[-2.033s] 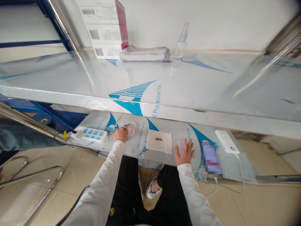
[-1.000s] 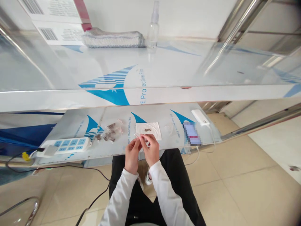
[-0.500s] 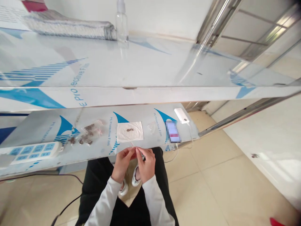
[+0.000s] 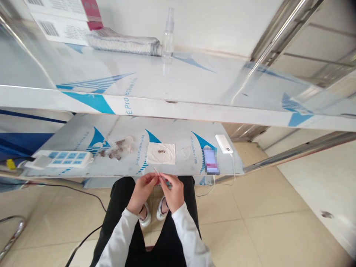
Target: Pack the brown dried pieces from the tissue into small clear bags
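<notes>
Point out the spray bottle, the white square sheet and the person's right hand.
Spray bottle (image 4: pixel 168 41), head view: its clear body.
White square sheet (image 4: pixel 168 157), head view: bare lower-right part.
Right hand (image 4: pixel 173 190), head view: back of the hand.

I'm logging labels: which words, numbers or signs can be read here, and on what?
"PE Protective Film", repeated: lower shelf.
"E Pro…ective Film", broken at the edge: upper shelf.
Too small or blurred: print on the boxes.
Pixelated: phone screen.

In the lower centre, the left hand (image 4: pixel 144 190) and right hand (image 4: pixel 172 189) meet, pinching a small piece (image 4: pixel 155 170), possibly clear plastic; a white cloth (image 4: pixel 168 156) lies just above, mid-frame.
</notes>
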A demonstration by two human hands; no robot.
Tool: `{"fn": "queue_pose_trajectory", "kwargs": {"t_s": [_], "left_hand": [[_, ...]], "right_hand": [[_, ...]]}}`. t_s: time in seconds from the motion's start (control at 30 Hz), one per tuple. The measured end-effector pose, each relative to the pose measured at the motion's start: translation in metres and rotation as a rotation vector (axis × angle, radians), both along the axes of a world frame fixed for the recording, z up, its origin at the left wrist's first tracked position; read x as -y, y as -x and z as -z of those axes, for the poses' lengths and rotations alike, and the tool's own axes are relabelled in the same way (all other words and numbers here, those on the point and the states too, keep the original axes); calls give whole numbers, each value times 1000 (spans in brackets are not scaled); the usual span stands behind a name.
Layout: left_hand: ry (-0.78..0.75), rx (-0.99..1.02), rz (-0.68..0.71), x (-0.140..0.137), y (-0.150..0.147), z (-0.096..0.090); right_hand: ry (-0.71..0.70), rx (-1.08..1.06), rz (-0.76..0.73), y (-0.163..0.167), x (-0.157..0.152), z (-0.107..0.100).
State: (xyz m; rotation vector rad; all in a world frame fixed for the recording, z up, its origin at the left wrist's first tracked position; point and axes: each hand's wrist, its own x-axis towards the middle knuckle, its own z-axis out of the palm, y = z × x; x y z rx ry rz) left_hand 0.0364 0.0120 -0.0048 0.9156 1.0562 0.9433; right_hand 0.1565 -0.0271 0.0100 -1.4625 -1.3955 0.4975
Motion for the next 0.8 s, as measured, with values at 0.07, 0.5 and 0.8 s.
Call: {"fn": "queue_pose_trajectory", "kwargs": {"t_s": [0.07, 0.5, 0.8], "left_hand": [[-9, -44, -1, -1, 8, 0], [37, 98, 74, 1, 5, -14], [56, 109, 16, 1, 17, -13]], "right_hand": [[-11, -46, 22, 7, 1, 1], [-20, -16, 99, 14, 5, -4], [-24, -42, 40, 23, 4, -3]]}}
